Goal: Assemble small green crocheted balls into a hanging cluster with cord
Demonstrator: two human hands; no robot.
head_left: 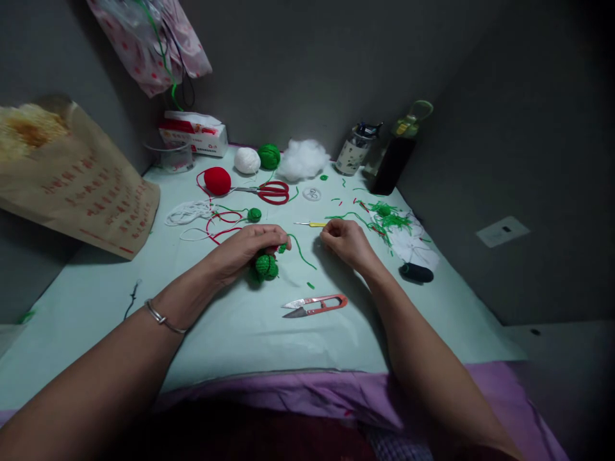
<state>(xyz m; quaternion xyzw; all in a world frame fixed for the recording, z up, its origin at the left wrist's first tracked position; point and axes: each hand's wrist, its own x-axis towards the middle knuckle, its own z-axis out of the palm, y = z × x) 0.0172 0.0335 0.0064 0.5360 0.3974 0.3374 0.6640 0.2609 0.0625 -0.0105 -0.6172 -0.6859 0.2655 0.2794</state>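
Note:
My left hand (pixel 259 243) is closed on a green crocheted piece (pixel 266 267) with rounded parts, over the middle of the table. A green yarn tail (pixel 303 253) trails from it to the right. To the right, my right hand (pixel 346 240) has its fingers pinched at the handle end of a yellow crochet hook (pixel 317 225), whose metal tip points left. Orange-handled thread snips (pixel 314 305) lie on the table nearer to me. A small green yarn scrap (pixel 310 285) rests above the snips.
Red-handled scissors (pixel 273 192), a red yarn ball (pixel 217 181) and white stuffing (pixel 303 160) lie behind my hands. Green yarn scraps (pixel 389 219) and a dark marker-like object (pixel 416 273) are right. A paper bag (pixel 91 186) stands left; a dark bottle (pixel 394 163) stands back right.

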